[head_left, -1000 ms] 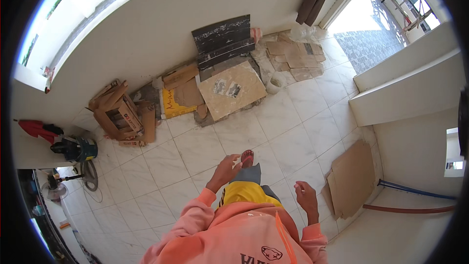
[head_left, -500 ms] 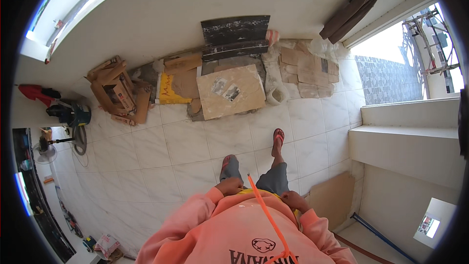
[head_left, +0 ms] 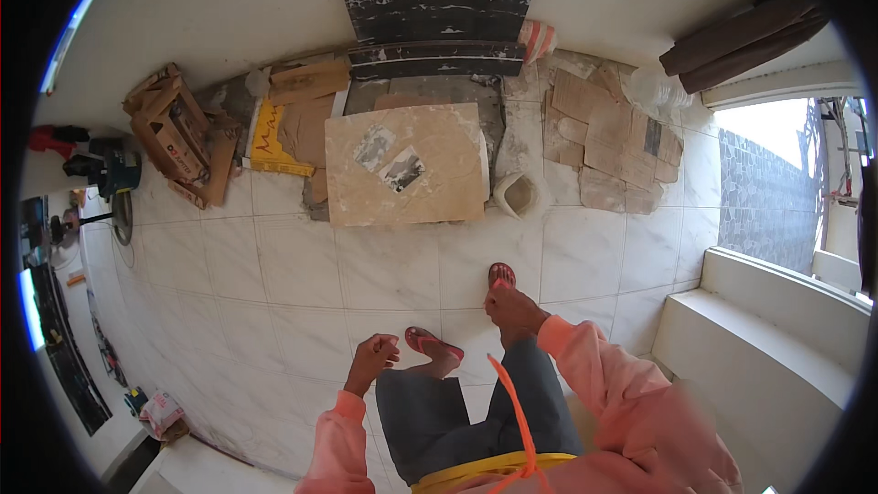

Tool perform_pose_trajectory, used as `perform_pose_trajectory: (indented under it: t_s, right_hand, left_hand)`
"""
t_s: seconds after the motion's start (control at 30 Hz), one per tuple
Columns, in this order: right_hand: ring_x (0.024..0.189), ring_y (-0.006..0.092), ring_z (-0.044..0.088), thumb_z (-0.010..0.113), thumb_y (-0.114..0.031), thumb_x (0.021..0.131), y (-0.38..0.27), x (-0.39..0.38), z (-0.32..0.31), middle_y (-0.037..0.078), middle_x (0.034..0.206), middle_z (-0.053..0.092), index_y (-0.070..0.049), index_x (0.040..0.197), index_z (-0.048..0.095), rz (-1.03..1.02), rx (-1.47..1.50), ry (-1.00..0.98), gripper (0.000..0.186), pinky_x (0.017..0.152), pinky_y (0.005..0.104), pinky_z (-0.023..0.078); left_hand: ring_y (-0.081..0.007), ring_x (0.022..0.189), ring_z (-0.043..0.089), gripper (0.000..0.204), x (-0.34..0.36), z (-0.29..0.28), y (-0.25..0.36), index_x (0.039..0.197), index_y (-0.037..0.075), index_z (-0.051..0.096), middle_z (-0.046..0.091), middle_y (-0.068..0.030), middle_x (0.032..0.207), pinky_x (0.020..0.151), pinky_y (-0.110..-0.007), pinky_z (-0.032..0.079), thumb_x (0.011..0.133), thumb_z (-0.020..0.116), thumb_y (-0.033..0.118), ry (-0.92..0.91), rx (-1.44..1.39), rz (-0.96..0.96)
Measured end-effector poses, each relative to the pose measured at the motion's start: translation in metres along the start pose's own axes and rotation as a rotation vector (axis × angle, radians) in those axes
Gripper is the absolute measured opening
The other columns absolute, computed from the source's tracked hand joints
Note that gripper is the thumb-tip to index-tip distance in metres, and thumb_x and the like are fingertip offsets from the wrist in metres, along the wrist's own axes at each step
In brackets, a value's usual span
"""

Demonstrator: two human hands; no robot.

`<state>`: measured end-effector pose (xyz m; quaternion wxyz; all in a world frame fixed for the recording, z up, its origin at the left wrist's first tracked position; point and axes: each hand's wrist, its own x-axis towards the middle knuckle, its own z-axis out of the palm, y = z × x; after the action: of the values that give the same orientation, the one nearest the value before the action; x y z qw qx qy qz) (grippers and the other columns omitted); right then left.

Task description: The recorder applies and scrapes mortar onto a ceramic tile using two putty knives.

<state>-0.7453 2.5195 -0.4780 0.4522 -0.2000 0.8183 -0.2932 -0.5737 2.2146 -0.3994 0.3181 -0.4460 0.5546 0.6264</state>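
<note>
a: how far along does the work look?

b: barely begun, as a guess. the person stands on the tiled floor (head_left: 274,274) in red sandals, facing the wall, and nothing has been picked up. the big beige tile (head_left: 407,165) lies flat on the floor just ahead of the feet, with two grey patches on its face and flattened cardboard under its far edge. it looks untouched.

a: and the hands?

b: both are empty. the left hand (head_left: 373,354) hangs by the left thigh with the fingers curled in to a loose fist, closed on nothing that shows. the right hand (head_left: 512,309) hangs lower and further forward, near the right foot, back of the hand up, fingers half bent; how far it is open cannot be told from this angle. neither touches anything.

a: what else is about?

b: a dark marbled slab (head_left: 437,7) leans on the wall behind the tile. a white bucket (head_left: 521,194) sits just right of the tile. more cardboard (head_left: 604,128) is spread to the right, and a broken wooden crate (head_left: 174,133) stands to the left. an orange cord (head_left: 512,407) hangs down the person's front.

a: so what is left?

b: by the look of it, everything; the tile is well apart from both hands.
</note>
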Motion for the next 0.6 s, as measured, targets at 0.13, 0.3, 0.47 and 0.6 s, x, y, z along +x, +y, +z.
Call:
perform_pose_trajectory:
  t_s: [0.13, 0.3, 0.47, 0.6]
  right_hand:
    - [0.087, 0.0422, 0.065, 0.058, -0.021, 0.089, 0.065, 0.132, 0.025, 0.025, 0.089, 0.067, -0.001, 0.088, 0.062, 0.129, 0.2, 0.31, 0.02, 0.08, 0.0493, 0.052]
    - [0.104, 0.0442, 0.057, 0.057, -0.021, 0.09, 0.082, 0.22, 0.054, 0.027, 0.113, 0.056, 0.004, 0.107, 0.055, 0.368, 0.069, 0.475, 0.03, 0.084, 0.0516, 0.049]
    - [0.104, 0.0407, 0.05, 0.06, -0.02, 0.087, 0.111, 0.274, 0.078, 0.023, 0.114, 0.049, 0.004, 0.11, 0.05, 0.211, -0.2, 0.9, 0.034, 0.088, 0.0514, 0.041]
    - [0.106, 0.0402, 0.048, 0.062, -0.022, 0.085, 0.124, 0.312, 0.078, 0.023, 0.116, 0.047, 0.004, 0.111, 0.048, 0.177, -0.263, 1.042, 0.039, 0.091, 0.0511, 0.038]
  left_hand:
    - [-0.0158, 0.085, 0.064, 0.037, 0.139, -0.006, -0.016, 0.118, 0.006, 0.061, 0.063, -0.0054, 0.096, 0.075, -0.029, 0.052, 0.096, 0.057, 0.035, 0.18, -0.206, 0.065]
    - [-0.0181, 0.098, 0.061, 0.043, 0.263, -0.025, -0.02, 0.128, 0.007, 0.054, 0.059, -0.0077, 0.11, 0.082, -0.031, 0.05, 0.096, 0.058, 0.036, 0.345, -0.33, 0.225]
    - [-0.0282, 0.107, 0.053, 0.046, 0.381, -0.096, -0.053, 0.131, 0.005, 0.05, 0.045, -0.0195, 0.128, 0.093, -0.037, 0.047, 0.093, 0.065, 0.027, 0.808, 0.247, 0.574]
    - [-0.0352, 0.114, 0.047, 0.05, 0.43, -0.148, -0.04, 0.129, -0.003, 0.049, 0.047, -0.0244, 0.125, 0.098, -0.042, 0.041, 0.092, 0.066, 0.028, 1.053, 0.442, 0.758]
